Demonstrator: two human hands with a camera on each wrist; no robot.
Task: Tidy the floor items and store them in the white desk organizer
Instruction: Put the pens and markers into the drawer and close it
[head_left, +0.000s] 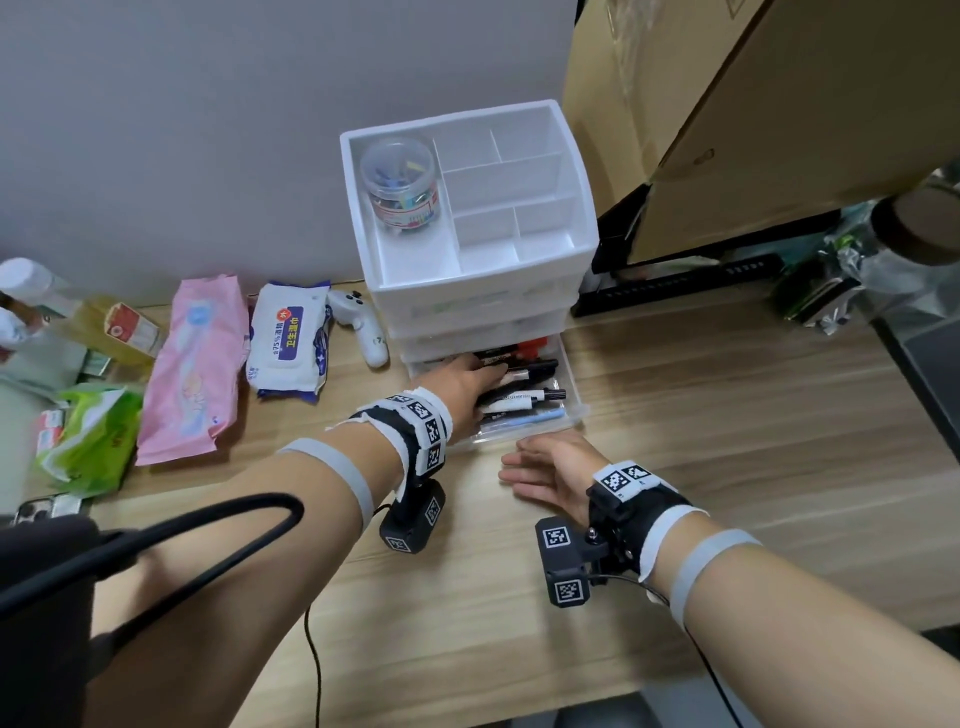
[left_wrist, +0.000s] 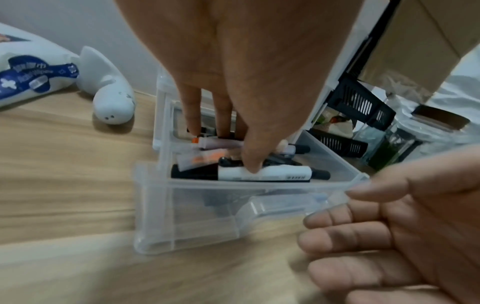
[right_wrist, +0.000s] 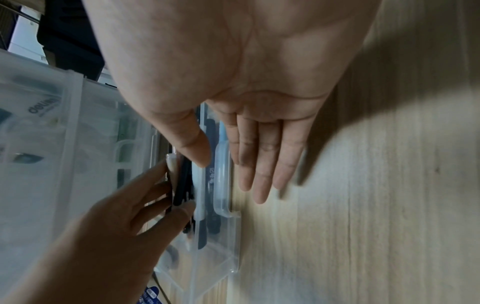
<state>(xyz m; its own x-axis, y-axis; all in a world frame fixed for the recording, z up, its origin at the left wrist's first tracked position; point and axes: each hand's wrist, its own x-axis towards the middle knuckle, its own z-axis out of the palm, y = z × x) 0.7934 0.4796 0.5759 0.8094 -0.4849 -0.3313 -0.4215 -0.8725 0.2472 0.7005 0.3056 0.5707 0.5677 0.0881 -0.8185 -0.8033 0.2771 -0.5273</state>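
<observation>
The white desk organizer (head_left: 470, 208) stands on the wood floor (head_left: 727, 441) against the wall, its clear bottom drawer (head_left: 569, 415) pulled out and filled with markers (head_left: 524, 397) and pens. The left hand (head_left: 460, 387) reaches into the drawer, straight fingers (left_wrist: 253, 162) pressing on a white marker (left_wrist: 280, 173) and gripping nothing. The right hand (head_left: 550, 470) lies flat, fingers extended and empty, just beside the drawer front; a clear jar of clips (head_left: 402, 182) sits in the organizer's top left compartment.
</observation>
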